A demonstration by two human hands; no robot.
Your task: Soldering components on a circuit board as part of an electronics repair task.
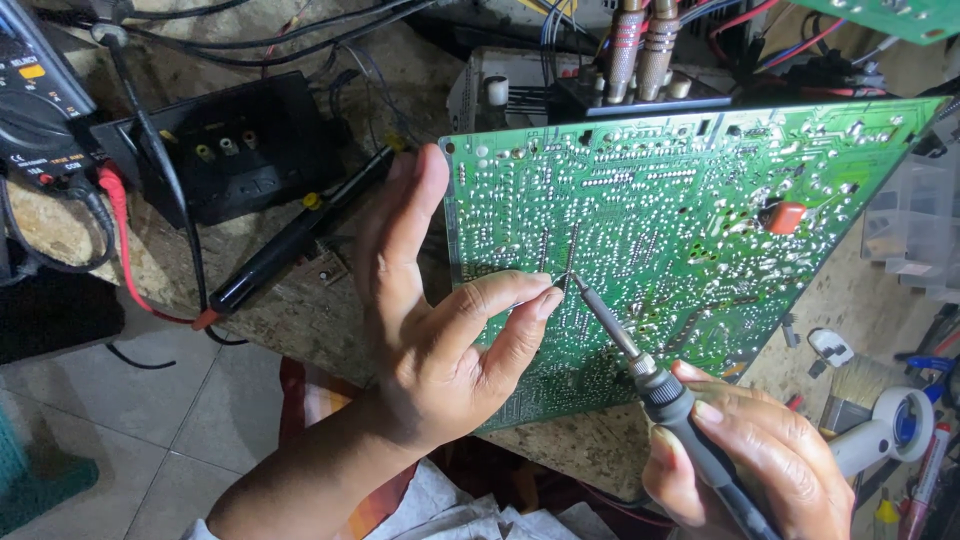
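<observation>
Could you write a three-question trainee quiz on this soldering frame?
1. True or false: the right hand holds the soldering iron.
2. What is the iron's tip touching?
A. the multimeter
B. the green circuit board
C. the brush
3. Fill in: the left hand pinches a thin strand of ____ next to the iron's tip.

Key
1. True.
2. B; the tip rests on the board's solder side.
3. Solder wire, judging by its thin silvery look.

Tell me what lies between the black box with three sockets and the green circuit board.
In the head view, a black probe lies slanted on the stone bench between the black box and the green circuit board.
</observation>
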